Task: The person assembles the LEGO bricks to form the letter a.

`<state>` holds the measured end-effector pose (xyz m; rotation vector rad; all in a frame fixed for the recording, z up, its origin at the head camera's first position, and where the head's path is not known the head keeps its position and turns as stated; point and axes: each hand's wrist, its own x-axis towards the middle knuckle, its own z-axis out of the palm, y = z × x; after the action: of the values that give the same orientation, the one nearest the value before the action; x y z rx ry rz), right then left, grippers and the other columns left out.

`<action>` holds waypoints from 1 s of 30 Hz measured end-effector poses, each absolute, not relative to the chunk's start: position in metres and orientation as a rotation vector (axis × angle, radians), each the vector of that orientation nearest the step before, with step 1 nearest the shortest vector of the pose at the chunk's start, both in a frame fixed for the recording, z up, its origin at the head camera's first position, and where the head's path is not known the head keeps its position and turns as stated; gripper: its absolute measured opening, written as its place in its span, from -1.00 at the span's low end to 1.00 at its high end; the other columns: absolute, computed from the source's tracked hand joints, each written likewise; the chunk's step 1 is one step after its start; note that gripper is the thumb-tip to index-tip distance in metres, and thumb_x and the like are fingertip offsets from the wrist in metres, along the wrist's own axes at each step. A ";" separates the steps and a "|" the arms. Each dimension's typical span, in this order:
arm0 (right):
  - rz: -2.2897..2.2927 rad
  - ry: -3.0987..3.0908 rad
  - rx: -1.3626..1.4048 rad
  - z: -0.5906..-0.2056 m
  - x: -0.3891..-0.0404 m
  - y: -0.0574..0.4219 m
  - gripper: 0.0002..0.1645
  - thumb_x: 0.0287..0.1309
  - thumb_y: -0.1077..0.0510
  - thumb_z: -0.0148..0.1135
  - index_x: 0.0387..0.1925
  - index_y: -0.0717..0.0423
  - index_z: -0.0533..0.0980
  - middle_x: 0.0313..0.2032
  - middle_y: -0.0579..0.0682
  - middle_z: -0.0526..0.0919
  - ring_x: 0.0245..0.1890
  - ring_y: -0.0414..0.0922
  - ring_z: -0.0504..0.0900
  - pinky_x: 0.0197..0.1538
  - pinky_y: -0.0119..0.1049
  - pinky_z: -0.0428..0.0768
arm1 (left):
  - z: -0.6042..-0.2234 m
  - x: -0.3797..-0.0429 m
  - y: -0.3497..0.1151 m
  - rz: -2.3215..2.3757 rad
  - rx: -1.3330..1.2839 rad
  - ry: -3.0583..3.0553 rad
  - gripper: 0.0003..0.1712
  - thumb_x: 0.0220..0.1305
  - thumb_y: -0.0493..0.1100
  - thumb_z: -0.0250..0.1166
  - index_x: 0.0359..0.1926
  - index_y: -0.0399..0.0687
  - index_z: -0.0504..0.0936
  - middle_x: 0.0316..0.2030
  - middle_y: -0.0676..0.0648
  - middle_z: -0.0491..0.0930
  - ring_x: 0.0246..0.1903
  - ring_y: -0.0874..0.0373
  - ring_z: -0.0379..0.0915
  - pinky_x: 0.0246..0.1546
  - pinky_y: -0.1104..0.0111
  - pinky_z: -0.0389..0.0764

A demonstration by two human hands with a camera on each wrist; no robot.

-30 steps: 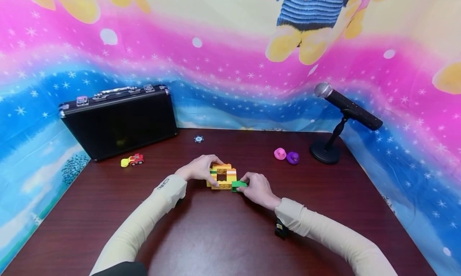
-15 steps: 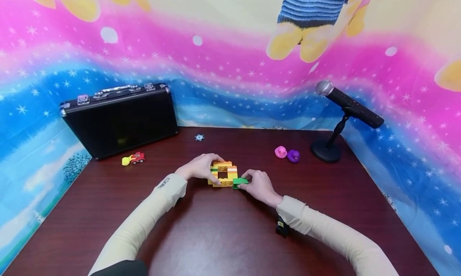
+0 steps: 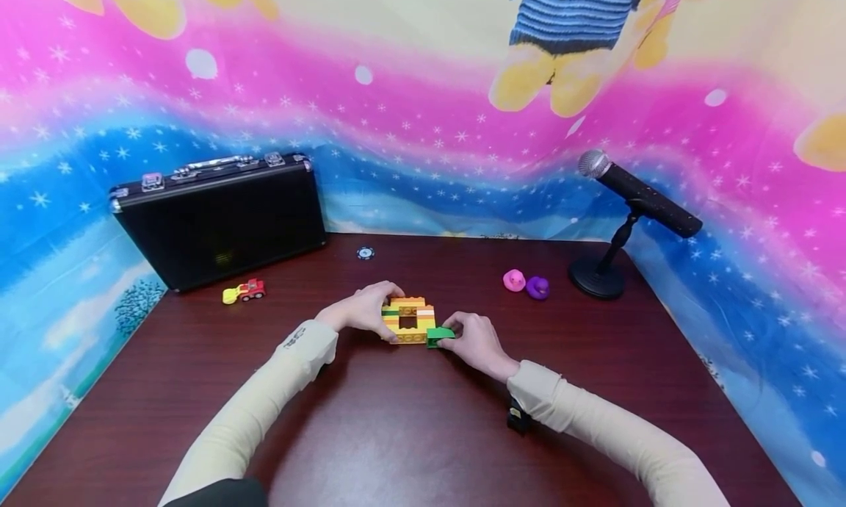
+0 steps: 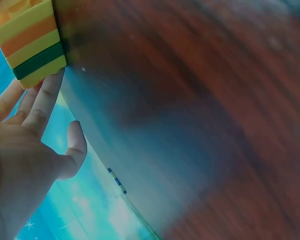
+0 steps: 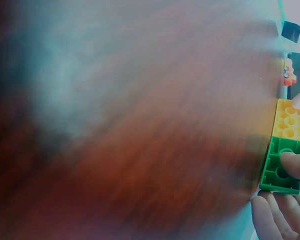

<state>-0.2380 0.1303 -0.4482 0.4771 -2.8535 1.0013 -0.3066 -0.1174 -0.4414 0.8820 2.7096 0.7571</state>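
Note:
A square frame of toy building bricks (image 3: 428, 314), mostly yellow with orange, green and white layers, stands on the table around an opening in its middle. My left hand (image 3: 362, 310) grips its left side, thumb at the front and fingers behind. In the left wrist view, several fingertips touch the layered bricks (image 4: 36, 50) while the little finger stands apart. My right hand (image 3: 477, 343) pinches a green brick (image 3: 439, 335) at the frame's front right corner. From the right wrist, the green brick (image 5: 271, 175) shows its hollow side, right beside a yellow brick (image 5: 289, 120).
Behind on the left stands a black briefcase (image 3: 221, 224), with a red and yellow toy vehicle (image 3: 244, 292) before it. A poker chip (image 3: 366, 253) lies near the back edge. Pink (image 3: 513, 280) and purple (image 3: 537, 288) toy ducks sit near a microphone on a stand (image 3: 637, 198).
My left thumb has slid a little to the left along the frame's front. The right hand keeps the green brick at the same corner, with hardly any movement.

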 end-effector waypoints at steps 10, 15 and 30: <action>1.000 -2.835 0.390 -0.445 -0.239 0.145 -0.72 -0.24 0.08 0.48 -0.39 0.03 0.60 -0.48 -0.14 0.63 -0.54 -0.31 0.51 -0.38 -0.36 0.50 | -0.442 -0.317 -0.097 0.793 0.920 2.696 -0.07 -0.39 0.10 0.53 0.09 -0.03 0.36 -0.06 0.04 0.41 -0.11 0.14 0.33 0.00 0.07 0.29; 0.985 -2.832 0.373 -0.446 -0.242 0.150 -0.72 -0.26 0.08 0.49 -0.42 0.03 0.60 -0.51 -0.15 0.63 -0.55 -0.30 0.51 -0.38 -0.35 0.49 | -0.443 -0.321 -0.090 0.840 0.919 2.679 -0.06 -0.41 0.07 0.54 0.09 -0.06 0.36 -0.07 0.03 0.42 -0.12 0.13 0.34 -0.02 0.11 0.32; 0.987 -2.851 0.360 -0.445 -0.242 0.152 -0.72 -0.30 0.10 0.51 -0.44 0.04 0.61 -0.51 -0.14 0.63 -0.55 -0.30 0.51 -0.38 -0.35 0.50 | -0.445 -0.321 -0.088 0.847 0.919 2.681 -0.05 -0.44 0.08 0.54 0.09 -0.06 0.37 -0.09 0.03 0.43 -0.14 0.14 0.33 -0.03 0.14 0.33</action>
<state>-0.2424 0.1523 -0.4450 0.3598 -2.8508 0.9867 -0.3211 -0.0879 -0.4454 0.9194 2.6812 0.8466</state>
